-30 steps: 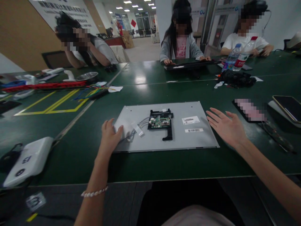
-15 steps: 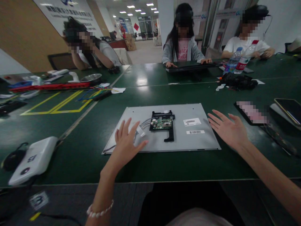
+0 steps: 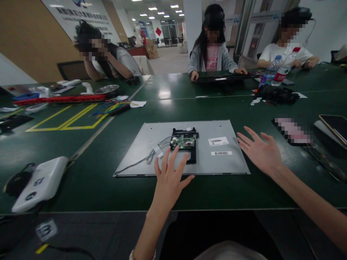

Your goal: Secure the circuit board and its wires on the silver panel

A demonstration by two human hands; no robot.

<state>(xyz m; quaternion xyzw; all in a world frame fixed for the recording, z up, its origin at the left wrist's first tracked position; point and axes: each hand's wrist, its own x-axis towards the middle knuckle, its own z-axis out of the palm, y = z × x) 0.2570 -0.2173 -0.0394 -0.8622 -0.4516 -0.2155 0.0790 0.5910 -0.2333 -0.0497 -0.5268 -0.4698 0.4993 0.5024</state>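
A flat grey metal-backed display panel (image 3: 222, 126) lies on the green table in front of me. On its middle sits a black bracket (image 3: 192, 157) with a green circuit board (image 3: 182, 143), and grey cables (image 3: 135, 164) run from it to the panel's left corner. My left hand (image 3: 170, 177) is over the panel's near edge, fingers spread, just below the board; I cannot tell whether it touches. By the panel's right edge, my right hand (image 3: 260, 151) is open with its palm turned partly up, holding nothing. Two white labels (image 3: 218, 141) show on the panel's right half.
A white device (image 3: 40, 184) lies at the left near edge. Phones (image 3: 337, 126) and a dark-framed pair of glasses (image 3: 325, 162) are at the right. Two bottles (image 3: 284, 68) stand at the back right. Several people sit across the table (image 3: 168, 108), one holding a dark panel.
My left hand has moved right, from over the cables to below the circuit board. The display panel has shifted slightly left in view. My right hand has barely moved.
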